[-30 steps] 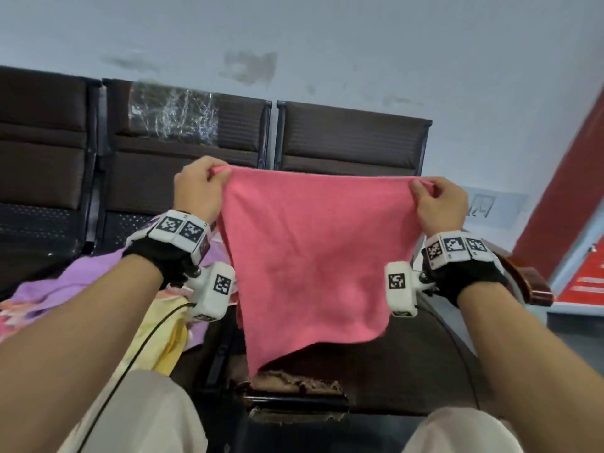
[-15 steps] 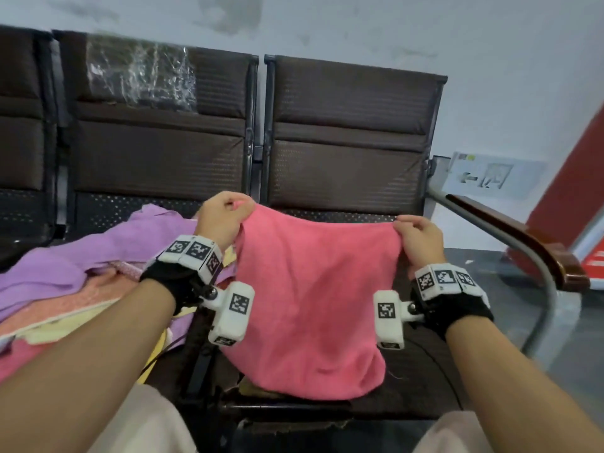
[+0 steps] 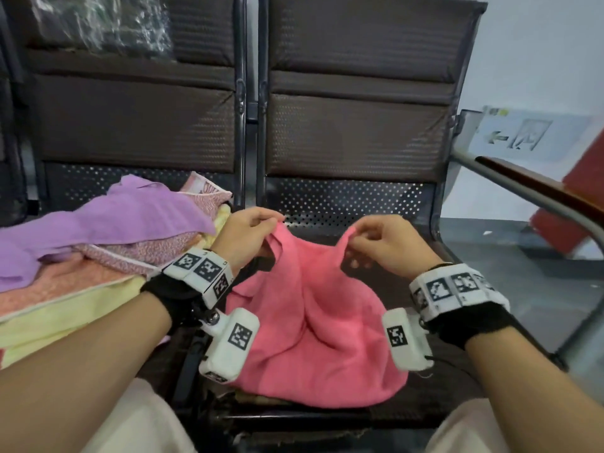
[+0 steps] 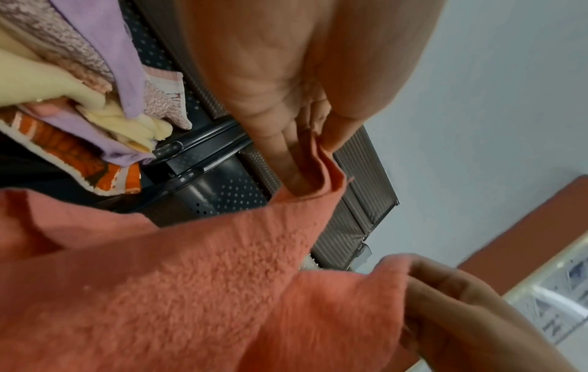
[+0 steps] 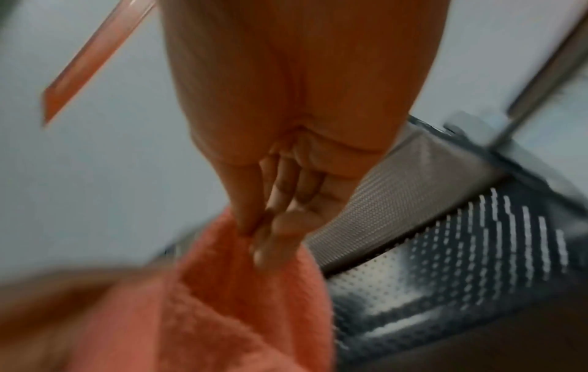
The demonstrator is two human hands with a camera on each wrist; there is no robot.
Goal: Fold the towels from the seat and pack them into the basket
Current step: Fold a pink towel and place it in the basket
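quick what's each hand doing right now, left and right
Left hand: fingers pinching a top corner of the pink towel.
Right hand: fingers pinching the towel's other top corner.

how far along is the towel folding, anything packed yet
Early. No basket or folded towel shows in these views, so nothing looks packed. In hand: the pink towel, its lower part on the seat, the left hand and right hand each pinching a top corner. Left: a loose pile of purple, pink and yellow towels on the next seat.
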